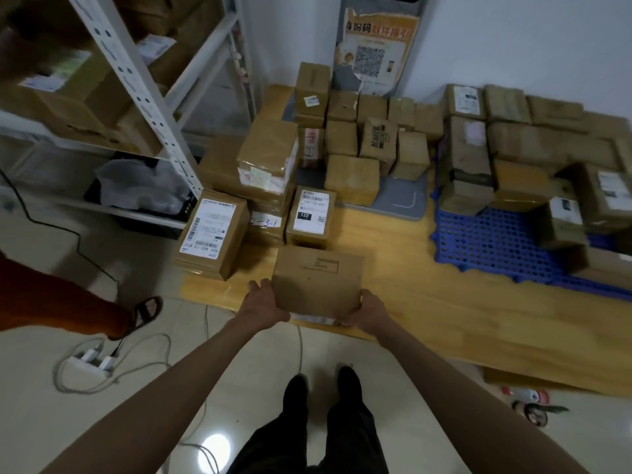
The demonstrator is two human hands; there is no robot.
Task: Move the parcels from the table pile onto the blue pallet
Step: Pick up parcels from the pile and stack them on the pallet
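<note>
One plain brown cardboard parcel [318,283] is sitting at the near edge of the low wooden table [444,302], in front of the parcel pile [273,186]. Left hand [265,301] is pressing its left side, fingers wrapping the edge; right hand [367,311] is cupping the lower right corner. Step, as judged: pickup, parcel not yet carried. Next move is calling for a lift and a swing rightward to the blue perforated plastic pallet [492,241]. Pallet's near left portion is showing bare grid; stacked boxes [506,148] are filling its far side. Bare tabletop is lying between parcel and pallet.
</note>
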